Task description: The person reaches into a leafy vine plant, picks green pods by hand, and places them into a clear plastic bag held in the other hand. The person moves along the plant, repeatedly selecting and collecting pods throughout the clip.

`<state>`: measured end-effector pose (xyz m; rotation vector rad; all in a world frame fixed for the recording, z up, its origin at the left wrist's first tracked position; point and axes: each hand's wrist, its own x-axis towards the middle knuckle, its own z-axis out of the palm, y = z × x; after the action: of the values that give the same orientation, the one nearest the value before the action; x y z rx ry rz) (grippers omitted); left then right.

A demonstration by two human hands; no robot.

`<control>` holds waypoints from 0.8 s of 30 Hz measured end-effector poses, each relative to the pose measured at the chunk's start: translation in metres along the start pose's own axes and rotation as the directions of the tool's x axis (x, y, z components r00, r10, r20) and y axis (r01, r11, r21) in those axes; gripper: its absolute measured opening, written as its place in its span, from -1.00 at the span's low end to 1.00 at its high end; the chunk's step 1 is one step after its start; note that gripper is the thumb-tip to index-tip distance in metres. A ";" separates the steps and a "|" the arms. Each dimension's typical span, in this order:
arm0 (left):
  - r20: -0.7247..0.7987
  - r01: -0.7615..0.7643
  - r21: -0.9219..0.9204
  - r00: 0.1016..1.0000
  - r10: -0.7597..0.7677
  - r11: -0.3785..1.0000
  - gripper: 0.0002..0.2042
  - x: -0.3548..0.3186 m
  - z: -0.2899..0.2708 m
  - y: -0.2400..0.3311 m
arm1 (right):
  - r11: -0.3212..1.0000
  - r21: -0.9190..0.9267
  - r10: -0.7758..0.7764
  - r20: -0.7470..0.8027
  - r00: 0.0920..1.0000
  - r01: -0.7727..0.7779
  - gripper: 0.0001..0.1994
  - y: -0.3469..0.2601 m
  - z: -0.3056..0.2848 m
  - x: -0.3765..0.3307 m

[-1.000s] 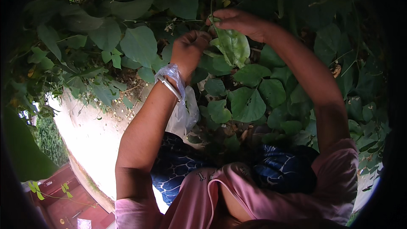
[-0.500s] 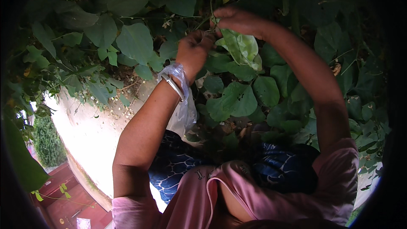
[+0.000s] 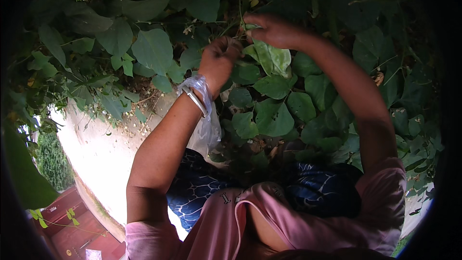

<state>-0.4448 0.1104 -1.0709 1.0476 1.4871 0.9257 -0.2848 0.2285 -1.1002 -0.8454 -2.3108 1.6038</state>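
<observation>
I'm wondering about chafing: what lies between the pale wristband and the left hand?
In the head view, bunched clear plastic lies around the wrist there, between the pale wristband and the left hand.

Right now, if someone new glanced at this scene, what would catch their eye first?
Probably the broad, flat pale-green bean pods in the right hand, light against dark leaves at upper centre. Next comes the silvery bangle on the left wrist, with a clear plastic bag hanging beside it, below the left hand. The glaring sunlit pale surface at the left also draws attention.
</observation>
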 end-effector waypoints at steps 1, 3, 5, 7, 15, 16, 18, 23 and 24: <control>-0.003 -0.003 0.002 1.000 0.003 1.000 -0.88 0.000 0.000 0.000 | 1.000 0.017 0.008 0.008 1.000 -0.009 -0.54 -0.004 -0.001 -0.002; -0.005 -0.010 0.007 1.000 0.010 1.000 -0.88 -0.001 0.002 0.001 | 1.000 0.016 0.023 0.009 1.000 -0.023 -0.55 -0.006 -0.002 -0.003; -0.016 0.015 0.027 1.000 -0.015 1.000 -0.88 -0.003 0.006 0.004 | 0.999 -0.020 0.036 -0.005 0.999 -0.036 -0.57 -0.003 -0.004 -0.003; -0.022 0.015 0.031 1.000 -0.014 0.999 -0.88 -0.002 0.005 0.007 | 0.980 -0.166 0.109 0.010 0.994 -0.106 -0.59 -0.019 -0.005 -0.006; 0.014 -0.044 -0.032 0.999 0.045 0.999 -0.88 -0.003 0.004 0.008 | 0.910 0.406 0.047 0.104 0.993 -0.086 -0.60 0.003 -0.009 -0.010; 0.005 -0.039 -0.029 0.999 0.040 0.999 -0.88 -0.004 0.003 0.010 | 0.850 0.519 0.025 0.126 0.992 -0.088 -0.59 0.002 -0.010 -0.012; -0.010 -0.034 -0.025 0.999 0.033 0.999 -0.89 -0.006 0.003 0.013 | 0.758 0.639 0.020 0.183 0.983 -0.134 -0.56 -0.001 -0.010 -0.015; -0.025 0.000 -0.039 1.000 -0.001 0.999 -0.89 -0.007 0.000 0.020 | 0.721 0.687 -0.020 0.155 0.988 -0.093 -0.66 -0.005 -0.014 -0.013; -0.025 -0.001 -0.031 1.000 0.000 1.000 -0.89 -0.007 -0.001 0.021 | 0.760 0.647 -0.047 0.141 0.989 -0.056 -0.68 -0.004 -0.014 -0.010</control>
<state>-0.4426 0.1100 -1.0486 1.0170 1.4883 0.9621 -0.2711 0.2329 -1.0894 -0.5619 -1.5956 2.3198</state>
